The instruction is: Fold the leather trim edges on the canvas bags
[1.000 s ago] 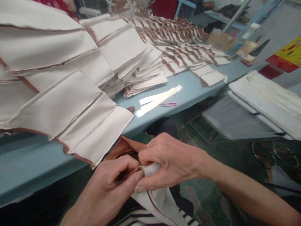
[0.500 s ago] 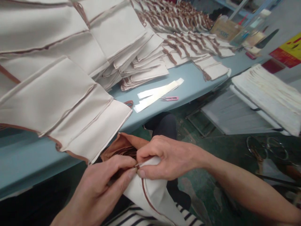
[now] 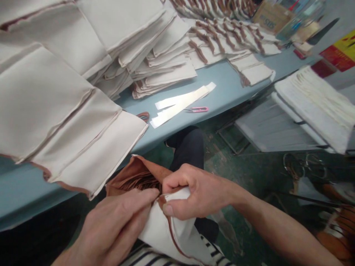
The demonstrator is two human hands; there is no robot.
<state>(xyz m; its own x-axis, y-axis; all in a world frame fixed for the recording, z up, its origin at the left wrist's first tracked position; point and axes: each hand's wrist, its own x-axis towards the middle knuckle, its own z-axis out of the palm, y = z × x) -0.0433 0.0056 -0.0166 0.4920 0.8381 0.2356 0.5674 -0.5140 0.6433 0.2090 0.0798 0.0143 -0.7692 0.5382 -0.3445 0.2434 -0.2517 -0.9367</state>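
Both my hands work at a cream cloth piece (image 3: 177, 232) with a brown lining (image 3: 135, 175) and brown piping, held over my lap below the table edge. My right hand (image 3: 194, 192) pinches the cream edge between thumb and bent fingers. Beside it, my left hand (image 3: 116, 225) grips the same piece, its fingers pressed together against the brown seam. The two hands touch at the seam.
A blue table (image 3: 219, 92) carries stacks of cream cloth pieces (image 3: 69, 107), more rows with brown trim (image 3: 222, 40), pale paper strips (image 3: 180, 103) and pink snips (image 3: 198, 109). White sheets (image 3: 316, 107) lie on a rack to the right. Scissors (image 3: 299, 166) lie on the green floor.
The view has tilted down and left. My hands have kept hold of the cloth piece, and the left fingers have slid along the seam, flattening more against it.
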